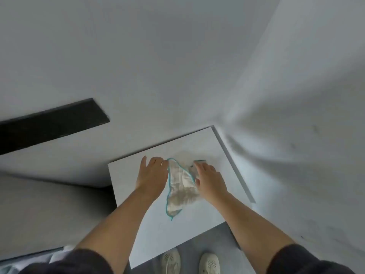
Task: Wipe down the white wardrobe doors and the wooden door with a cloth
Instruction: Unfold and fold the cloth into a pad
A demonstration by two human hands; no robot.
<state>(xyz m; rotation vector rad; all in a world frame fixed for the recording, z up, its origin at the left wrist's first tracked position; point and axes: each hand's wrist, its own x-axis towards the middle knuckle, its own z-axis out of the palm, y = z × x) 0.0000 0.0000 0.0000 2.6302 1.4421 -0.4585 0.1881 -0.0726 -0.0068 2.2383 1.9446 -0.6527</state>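
The cloth (182, 186), pale with a teal hem, lies crumpled against the face of the white wardrobe door (215, 155). It sits about midway between the door's left and right edges and somewhat nearer the far edge than the near one. One hemmed corner trails down toward the near edge. The right hand (210, 178) rests on the cloth's right part, fingers stretched out toward its upper right corner and the thumb lying along the hem. Blur hides whether any fabric is pinched under it. The left hand (153, 173) lies flat on the bare door just beside the cloth's left hem, fingers straight and together, thumb spread toward the door's left edge, its fingertips close to the cloth's top corner. The two hands are apart, with the cloth between them. Both forearms are bare, running back to dark sleeves (308, 260). Past the door's near edge, two pale perforated shoes (170, 261) stand on a grey floor (223, 240). Well off the door's left edge, a dark strip (49, 123) crosses a pale wall.
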